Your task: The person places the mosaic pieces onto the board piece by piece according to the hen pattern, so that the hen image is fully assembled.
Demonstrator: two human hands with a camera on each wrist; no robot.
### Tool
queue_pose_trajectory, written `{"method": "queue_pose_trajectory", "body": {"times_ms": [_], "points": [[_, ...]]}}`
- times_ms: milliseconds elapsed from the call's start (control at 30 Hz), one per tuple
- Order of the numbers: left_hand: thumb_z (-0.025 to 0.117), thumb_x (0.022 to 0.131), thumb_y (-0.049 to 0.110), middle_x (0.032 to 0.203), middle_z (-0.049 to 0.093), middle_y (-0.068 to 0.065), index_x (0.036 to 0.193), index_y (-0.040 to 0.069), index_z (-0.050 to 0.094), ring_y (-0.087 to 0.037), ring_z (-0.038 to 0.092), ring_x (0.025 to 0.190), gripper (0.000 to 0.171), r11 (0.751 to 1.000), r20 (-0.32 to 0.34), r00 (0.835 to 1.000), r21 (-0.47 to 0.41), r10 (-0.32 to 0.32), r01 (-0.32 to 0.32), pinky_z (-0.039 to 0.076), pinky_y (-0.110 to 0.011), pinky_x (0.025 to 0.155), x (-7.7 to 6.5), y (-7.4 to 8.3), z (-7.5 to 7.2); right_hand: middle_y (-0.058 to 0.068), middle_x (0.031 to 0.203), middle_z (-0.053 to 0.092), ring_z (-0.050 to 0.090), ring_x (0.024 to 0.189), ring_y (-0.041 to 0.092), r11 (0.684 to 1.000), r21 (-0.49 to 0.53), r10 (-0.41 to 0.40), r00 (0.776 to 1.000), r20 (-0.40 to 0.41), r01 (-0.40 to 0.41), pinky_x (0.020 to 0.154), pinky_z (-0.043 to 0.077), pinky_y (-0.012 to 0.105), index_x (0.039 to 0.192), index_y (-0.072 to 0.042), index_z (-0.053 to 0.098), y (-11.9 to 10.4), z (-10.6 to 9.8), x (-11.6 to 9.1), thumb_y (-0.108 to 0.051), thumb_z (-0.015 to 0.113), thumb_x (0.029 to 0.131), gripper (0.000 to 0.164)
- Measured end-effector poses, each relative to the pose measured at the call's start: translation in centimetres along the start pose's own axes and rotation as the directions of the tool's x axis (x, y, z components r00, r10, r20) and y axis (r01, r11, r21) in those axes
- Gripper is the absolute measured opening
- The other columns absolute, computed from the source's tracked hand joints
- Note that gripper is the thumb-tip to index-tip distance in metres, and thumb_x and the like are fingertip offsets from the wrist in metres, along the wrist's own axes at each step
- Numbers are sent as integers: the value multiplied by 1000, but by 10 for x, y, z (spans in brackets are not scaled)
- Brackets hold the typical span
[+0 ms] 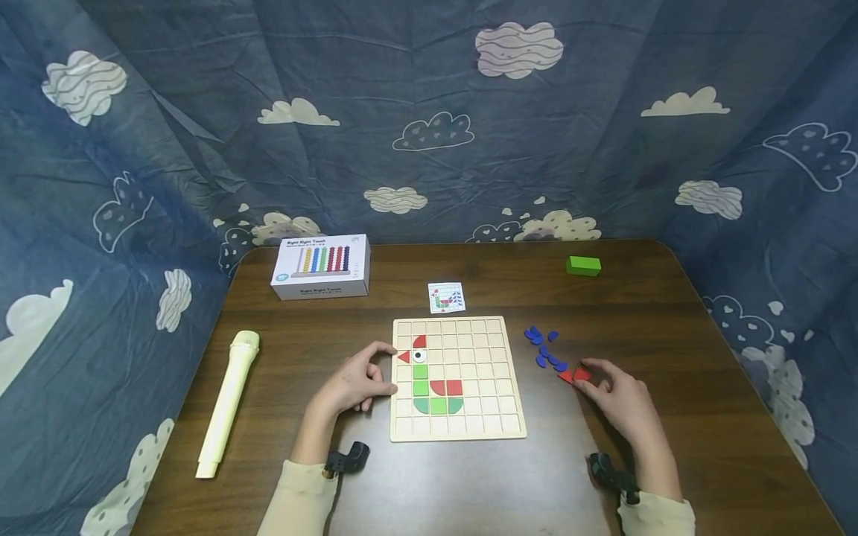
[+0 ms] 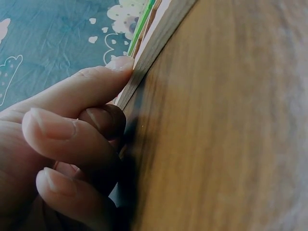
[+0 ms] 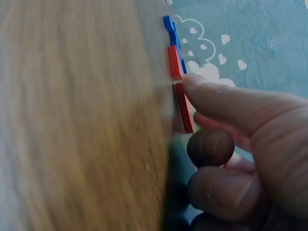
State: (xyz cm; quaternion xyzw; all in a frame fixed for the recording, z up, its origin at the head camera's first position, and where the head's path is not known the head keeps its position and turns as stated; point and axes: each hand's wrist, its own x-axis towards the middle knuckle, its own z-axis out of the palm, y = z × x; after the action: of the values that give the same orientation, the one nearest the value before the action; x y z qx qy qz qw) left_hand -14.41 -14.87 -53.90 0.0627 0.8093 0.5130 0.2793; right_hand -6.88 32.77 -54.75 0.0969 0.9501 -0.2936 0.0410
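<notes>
A light wooden grid board [image 1: 482,428] lies in the middle of the table. On its left part are a red triangle [image 1: 404,357], a white eye tile [image 1: 419,356], and several green and red tiles. My left hand [image 1: 351,381] touches the board's left edge with thumb and index finger; its other fingers are bent. Right of the board, my right hand [image 1: 623,402] pinches a flat red piece [image 1: 582,374] between thumb and index finger, low over the table. Beside it lies another red piece [image 1: 565,377], with several blue pieces [image 1: 551,358] farther back.
Behind the board lies a small picture card [image 1: 446,298]. A white box [image 1: 320,268] stands at the back left, a green block [image 1: 583,266] at the back right. A cream microphone-shaped stick [image 1: 228,406] lies along the left side. A patterned blue cloth [image 1: 429,171] hangs behind the table.
</notes>
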Motion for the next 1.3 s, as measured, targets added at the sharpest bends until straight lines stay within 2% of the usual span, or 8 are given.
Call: {"method": "queue_pose_trajectory", "body": {"times_ms": [133, 333, 567, 733, 867, 1000, 1167, 1300], "points": [[83, 90, 12, 67, 63, -1, 143, 22, 53, -11, 49, 40, 62, 1000, 4, 1000, -5, 5, -5, 39, -23, 40, 0, 0, 0, 0, 68, 52, 45, 56, 16, 1000, -4, 19, 1000, -1, -19, 48, 34, 28, 137, -5, 63, -2, 0, 1, -33, 72, 101, 46], [84, 90, 13, 67, 63, -2, 143, 22, 53, -11, 49, 41, 62, 1000, 3, 1000, -2, 7, -7, 39, -23, 40, 1, 0, -1, 0, 66, 51, 45, 56, 16, 1000, -20, -5, 1000, -23, 5, 48, 33, 28, 130, -4, 68, -3, 2, 3, -26, 71, 102, 36], [84, 89, 14, 67, 63, -2, 144, 22, 53, -11, 49, 41, 63, 1000, 8, 1000, -6, 7, -7, 39, -23, 40, 2, -2, -1, 0, 66, 50, 44, 56, 16, 1000, -15, -27, 999, -44, 26, 47, 33, 27, 127, -3, 68, -3, 1, 4, -27, 72, 101, 35], [83, 90, 13, 67, 63, -1, 144, 22, 53, -11, 49, 41, 63, 1000, 10, 1000, -5, 4, -4, 39, -23, 40, 1, -1, -1, 0, 68, 52, 45, 58, 15, 996, 4, -84, 995, -46, 84, 50, 33, 27, 127, -8, 70, -21, -5, 1, -34, 74, 101, 37], [83, 90, 12, 67, 63, -1, 144, 22, 52, -11, 49, 41, 63, 1000, 10, 1000, -6, 4, -4, 39, -23, 40, 0, 0, -1, -2, 68, 54, 45, 59, 10, 976, 36, -213, 976, -47, 215, 53, 35, 26, 121, -10, 73, -45, -4, 0, -30, 79, 97, 31], [83, 90, 11, 67, 63, -1, 144, 22, 52, -11, 49, 41, 62, 1000, 8, 1000, -7, 9, -9, 39, -23, 40, 0, 0, -1, -7, 66, 53, 44, 58, 5, 944, 74, -322, 947, -2, 321, 56, 37, 24, 117, -12, 75, -71, 5, 1, -22, 83, 93, 28], [83, 90, 12, 67, 63, -1, 144, 21, 53, -11, 49, 41, 62, 1000, 5, 1000, -7, 10, -10, 39, -22, 40, 0, 0, -1, -10, 63, 49, 42, 57, 4, 930, 104, -363, 926, 105, 353, 55, 36, 23, 115, -16, 76, -101, 21, 2, -20, 85, 91, 26], [83, 90, 12, 68, 63, -2, 144, 21, 53, -11, 49, 41, 62, 1000, 4, 1000, -4, 12, -12, 38, -23, 40, 0, 0, -1, -11, 60, 47, 41, 55, 3, 909, 96, -416, 897, 148, 405, 53, 34, 22, 111, -19, 78, -118, 35, 5, -23, 85, 91, 22]]}}
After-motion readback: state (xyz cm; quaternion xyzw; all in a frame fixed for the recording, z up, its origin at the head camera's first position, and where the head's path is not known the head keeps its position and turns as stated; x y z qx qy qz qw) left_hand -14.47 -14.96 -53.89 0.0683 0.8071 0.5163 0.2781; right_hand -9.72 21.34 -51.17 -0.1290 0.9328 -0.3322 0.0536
